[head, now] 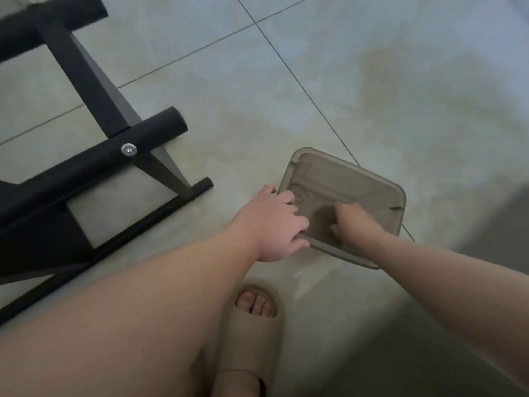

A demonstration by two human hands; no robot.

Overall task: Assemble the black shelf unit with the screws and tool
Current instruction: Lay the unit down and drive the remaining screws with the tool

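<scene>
Nearest, a foot in a beige sandal stands on the tiled floor; both bare forearms reach out over it to a translucent grey-brown plastic box lying on the floor just beyond. The left hand grips the box's near left rim, fingers curled over the edge; the right hand is down inside the box with fingers curled, and the blur hides whether it holds anything. Left of the hands and reaching further back, the black shelf unit lies tilted on the floor; a silver bolt sits in its round crossbar.
</scene>
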